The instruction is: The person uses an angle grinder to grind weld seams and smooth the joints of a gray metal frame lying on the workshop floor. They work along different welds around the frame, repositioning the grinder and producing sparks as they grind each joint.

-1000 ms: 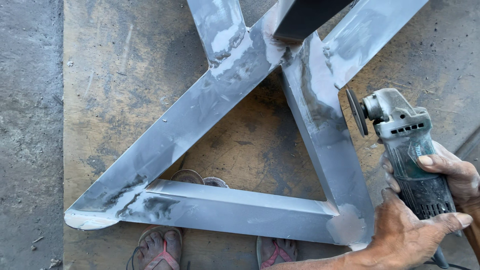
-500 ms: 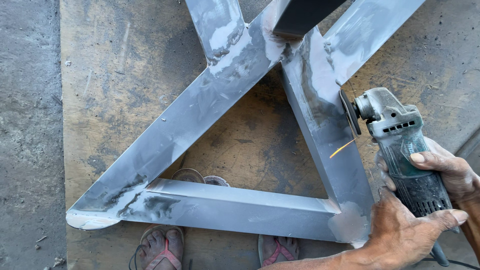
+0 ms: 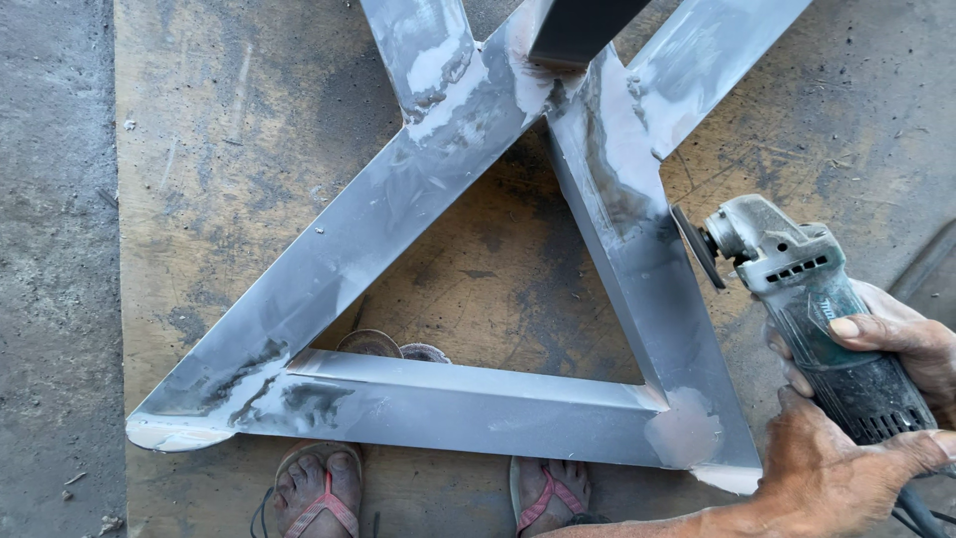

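A grey-green angle grinder [image 3: 817, 309] is held in both my hands at the right. My right hand [image 3: 901, 344] wraps its body from the right edge, thumb on top. My left hand [image 3: 832, 473] grips the rear of the body from below. The dark disc [image 3: 697, 249] stands on edge against the right side of the slanted bar [image 3: 637, 269] of a welded metal tube frame [image 3: 448, 408]. The frame is triangle-shaped with crossing bars and pale filler patches at its joints.
The frame lies on a stained plywood board [image 3: 199, 149] over a concrete floor [image 3: 50, 299]. My feet in sandals [image 3: 319, 488] show under the frame's lower bar. A dark tube [image 3: 578, 30] rises at the top joint. The grinder's cord [image 3: 916, 513] trails off the bottom right.
The grinder shifted left until its disc met the slanted bar's edge. A spark showed half a second ago; none shows now. Both hands kept their grip.
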Available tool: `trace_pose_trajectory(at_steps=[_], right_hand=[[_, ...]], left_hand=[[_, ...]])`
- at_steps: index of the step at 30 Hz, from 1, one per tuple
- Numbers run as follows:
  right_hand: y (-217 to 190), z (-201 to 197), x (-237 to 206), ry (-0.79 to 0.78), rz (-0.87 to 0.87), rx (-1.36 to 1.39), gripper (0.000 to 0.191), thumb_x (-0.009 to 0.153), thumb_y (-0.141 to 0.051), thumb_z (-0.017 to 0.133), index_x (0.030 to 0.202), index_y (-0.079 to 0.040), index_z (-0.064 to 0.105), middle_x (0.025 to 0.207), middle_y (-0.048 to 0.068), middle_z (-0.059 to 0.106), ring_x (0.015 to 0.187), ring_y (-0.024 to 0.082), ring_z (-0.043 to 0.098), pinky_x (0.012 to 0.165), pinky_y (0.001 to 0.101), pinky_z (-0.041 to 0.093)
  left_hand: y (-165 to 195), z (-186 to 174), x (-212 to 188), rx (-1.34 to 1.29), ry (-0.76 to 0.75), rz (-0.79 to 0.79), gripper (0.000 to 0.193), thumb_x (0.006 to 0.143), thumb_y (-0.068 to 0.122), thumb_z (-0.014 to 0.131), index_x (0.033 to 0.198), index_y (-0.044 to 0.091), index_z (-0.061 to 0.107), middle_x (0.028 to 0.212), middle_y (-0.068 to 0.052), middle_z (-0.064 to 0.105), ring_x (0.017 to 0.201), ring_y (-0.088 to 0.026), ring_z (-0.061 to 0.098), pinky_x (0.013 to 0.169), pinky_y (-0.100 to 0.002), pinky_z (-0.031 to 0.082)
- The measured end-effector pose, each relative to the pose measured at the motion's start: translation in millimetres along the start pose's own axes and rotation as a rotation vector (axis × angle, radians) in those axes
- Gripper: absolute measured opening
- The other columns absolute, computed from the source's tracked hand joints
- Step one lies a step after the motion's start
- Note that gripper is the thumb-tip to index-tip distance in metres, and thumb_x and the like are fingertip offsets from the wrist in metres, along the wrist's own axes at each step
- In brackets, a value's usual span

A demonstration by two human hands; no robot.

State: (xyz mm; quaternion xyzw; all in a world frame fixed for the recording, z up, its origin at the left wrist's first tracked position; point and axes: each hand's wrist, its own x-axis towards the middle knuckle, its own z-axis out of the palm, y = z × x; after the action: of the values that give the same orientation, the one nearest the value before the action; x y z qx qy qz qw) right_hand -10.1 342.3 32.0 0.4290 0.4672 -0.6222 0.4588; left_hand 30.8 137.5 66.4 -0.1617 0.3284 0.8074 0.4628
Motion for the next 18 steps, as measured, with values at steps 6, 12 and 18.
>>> trace_pose_trajectory(at_steps=[6, 12, 18], right_hand=[[13, -3, -2, 0.015, -0.181, -0.1, 0.069, 0.079, -0.027, 0.081, 0.133, 0.004, 0.05, 0.09, 0.026, 0.068, 0.074, 0.035, 0.072, 0.059, 0.0517, 0.063], [7, 33, 1, 0.606, -0.486, -0.729, 0.089, 0.062, -0.033, 0.086, 0.138, 0.0, 0.052, 0.104, 0.024, 0.065, 0.089, 0.033, 0.072, 0.079, 0.051, 0.059], [-41, 102, 15, 0.755, -0.62, -1.001, 0.104, 0.06, -0.038, 0.089, 0.143, 0.007, 0.044, 0.115, 0.029, 0.064, 0.102, 0.039, 0.07, 0.089, 0.0498, 0.058]], left_hand=[[-4, 3, -6, -0.147, -0.119, 0.075, 0.097, 0.086, 0.033, 0.075, 0.157, -0.008, 0.021, 0.135, -0.015, 0.049, 0.134, -0.024, 0.053, 0.112, -0.036, 0.043], [-2, -34, -4, 0.14, -0.1, 0.05, 0.106, 0.079, 0.041, 0.079, 0.157, -0.005, 0.025, 0.135, -0.02, 0.052, 0.127, -0.028, 0.056, 0.109, -0.037, 0.046], [12, -46, 11, 0.392, 0.122, 0.151, 0.091, 0.076, 0.036, 0.082, 0.14, -0.007, 0.035, 0.119, -0.021, 0.064, 0.108, -0.033, 0.071, 0.091, -0.039, 0.061]])
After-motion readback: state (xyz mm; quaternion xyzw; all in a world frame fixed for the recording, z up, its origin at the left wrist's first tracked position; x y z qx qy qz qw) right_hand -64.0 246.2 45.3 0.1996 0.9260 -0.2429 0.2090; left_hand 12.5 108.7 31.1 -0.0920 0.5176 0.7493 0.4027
